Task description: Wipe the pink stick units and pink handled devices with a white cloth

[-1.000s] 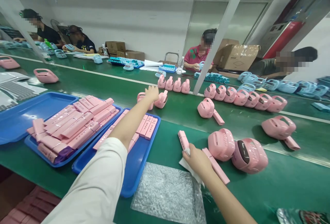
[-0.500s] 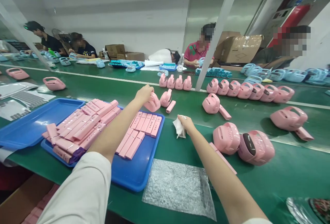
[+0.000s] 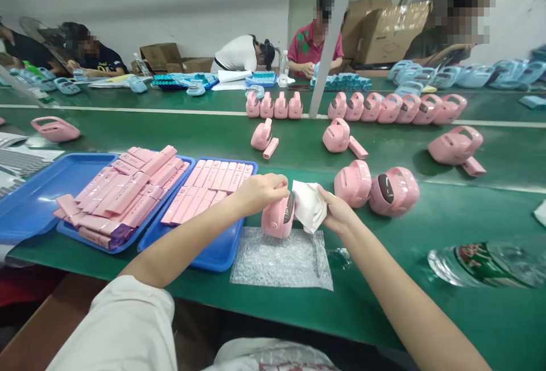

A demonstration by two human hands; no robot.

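My left hand (image 3: 268, 190) is closed on the top of a pink plastic housing with a loop handle (image 3: 277, 220), which has a dark display panel on its right side. It is held just above a sheet of bubble wrap (image 3: 277, 263) near the table's front edge. In my right hand (image 3: 339, 211) is a crumpled white cloth or tissue (image 3: 309, 206), beside the dark panel; whether the two touch I cannot tell. Two more pink housings stand to the right of my right hand, one plain (image 3: 352, 183) and one with a dark panel facing me (image 3: 394, 192).
Blue trays (image 3: 232, 257) hold pink bars (image 3: 123, 189) at left. Pink housings (image 3: 390, 108) line the back of the green table (image 3: 447, 234). A clear bottle (image 3: 486, 263) lies at right. Several people sit opposite, among light-blue housings (image 3: 478, 75) and cardboard boxes (image 3: 392, 29).
My left hand has brought the pink housing from the far side of the table towards me, over the bubble wrap. The cloth in my right hand is now beside it. The view has shifted.
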